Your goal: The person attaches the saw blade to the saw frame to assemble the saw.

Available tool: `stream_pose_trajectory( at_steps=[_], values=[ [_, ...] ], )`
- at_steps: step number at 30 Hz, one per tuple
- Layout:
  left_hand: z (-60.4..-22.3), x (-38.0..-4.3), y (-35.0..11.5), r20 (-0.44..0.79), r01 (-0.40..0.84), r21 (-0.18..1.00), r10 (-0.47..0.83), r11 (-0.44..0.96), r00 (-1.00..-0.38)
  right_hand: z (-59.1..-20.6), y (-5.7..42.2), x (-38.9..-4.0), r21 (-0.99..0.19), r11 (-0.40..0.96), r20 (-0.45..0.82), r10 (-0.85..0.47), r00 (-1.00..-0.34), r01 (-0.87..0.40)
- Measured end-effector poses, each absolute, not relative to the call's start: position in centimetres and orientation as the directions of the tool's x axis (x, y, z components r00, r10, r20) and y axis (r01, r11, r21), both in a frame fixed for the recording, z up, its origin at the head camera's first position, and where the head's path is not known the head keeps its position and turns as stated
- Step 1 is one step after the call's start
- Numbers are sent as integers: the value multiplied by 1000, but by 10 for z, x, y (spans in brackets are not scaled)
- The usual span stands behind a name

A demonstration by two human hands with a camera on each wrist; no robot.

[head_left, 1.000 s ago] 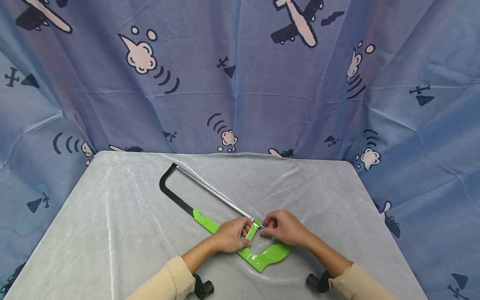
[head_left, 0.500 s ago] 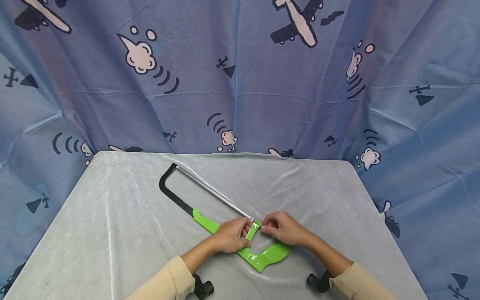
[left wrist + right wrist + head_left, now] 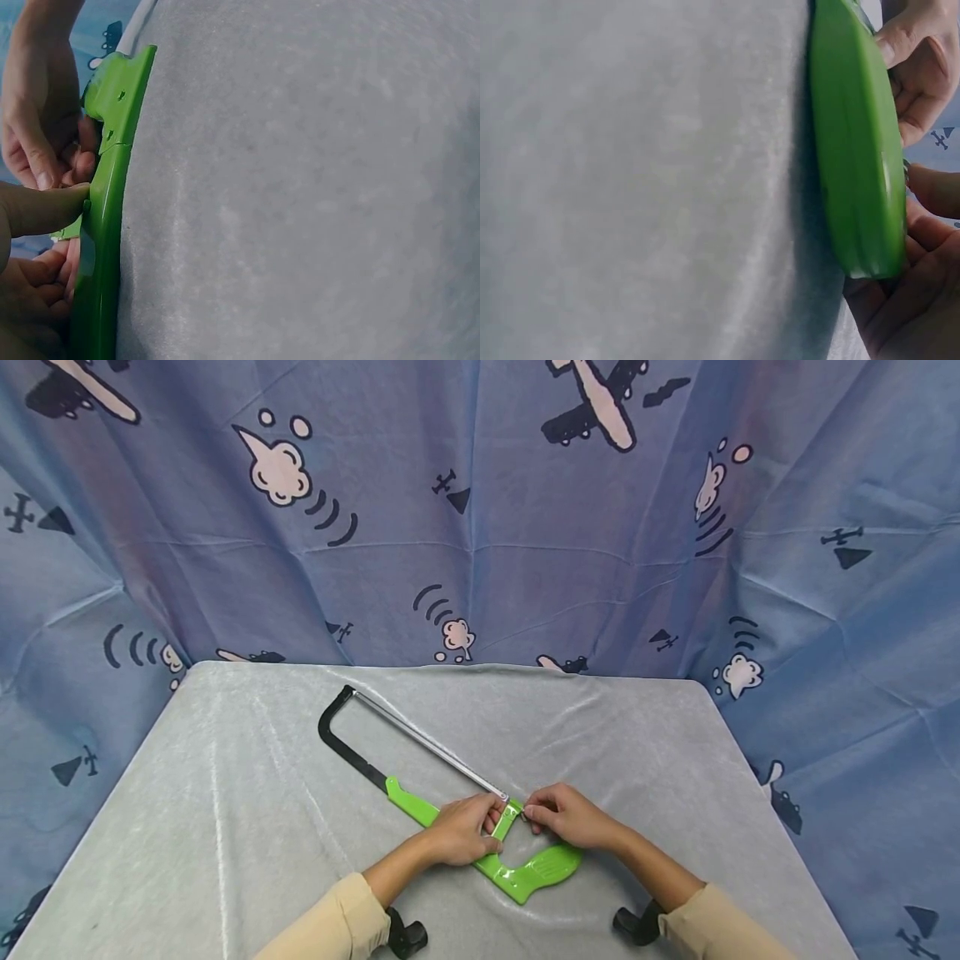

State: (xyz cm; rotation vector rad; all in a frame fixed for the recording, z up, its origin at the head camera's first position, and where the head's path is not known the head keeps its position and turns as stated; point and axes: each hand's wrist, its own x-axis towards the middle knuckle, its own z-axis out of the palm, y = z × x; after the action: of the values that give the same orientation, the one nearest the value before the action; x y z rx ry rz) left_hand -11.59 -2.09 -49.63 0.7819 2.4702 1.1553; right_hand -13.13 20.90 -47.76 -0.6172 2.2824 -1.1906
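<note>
A hacksaw (image 3: 411, 804) with a green handle (image 3: 553, 866), black front frame (image 3: 348, 753) and straight silver blade bar (image 3: 427, 743) lies aslant on the table, its handle toward the person. My left hand (image 3: 461, 832) grips the green frame near the handle, thumb on its near side and fingers reaching through to the short green post (image 3: 503, 823). At the post's outer end, my right hand (image 3: 573, 817) pinches the small metal tension nut (image 3: 907, 172) between thumb and forefinger. Fingers mostly cover this nut in the head view. The green handle fills the near side of the right wrist view.
A pale grey cloth (image 3: 247, 827) covers the table. Behind it hangs a blue curtain (image 3: 480, 510) printed with planes and clouds. Black wrist mounts (image 3: 408, 937) sit at both beige sleeves (image 3: 330, 918), close over the cloth.
My right thumb and fingers have shifted slightly around the tension nut, which showed between them a second ago. The left hand and the hacksaw stay in place.
</note>
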Motion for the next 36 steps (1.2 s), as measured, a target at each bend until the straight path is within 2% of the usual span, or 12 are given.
stream_pose_trajectory(
  at_steps=[7, 12, 23, 36],
  values=[
    [-496, -117, -21, -54, 335, 779, 589, 529, -806, -477, 210, -135, -894, 447, -324, -593, -737, 33],
    [-495, -117, -21, -59, 333, 776, 588, 535, -806, -475, 208, -135, -903, 421, -349, -603, -717, 85],
    [-497, -117, -20, -65, 327, 777, 585, 538, -808, -475, 205, -134, -902, 421, -364, -618, -697, 99],
    [-497, -116, -20, -53, 332, 782, 588, 527, -807, -475, 206, -132, -889, 456, -331, -593, -734, 32]
  ],
)
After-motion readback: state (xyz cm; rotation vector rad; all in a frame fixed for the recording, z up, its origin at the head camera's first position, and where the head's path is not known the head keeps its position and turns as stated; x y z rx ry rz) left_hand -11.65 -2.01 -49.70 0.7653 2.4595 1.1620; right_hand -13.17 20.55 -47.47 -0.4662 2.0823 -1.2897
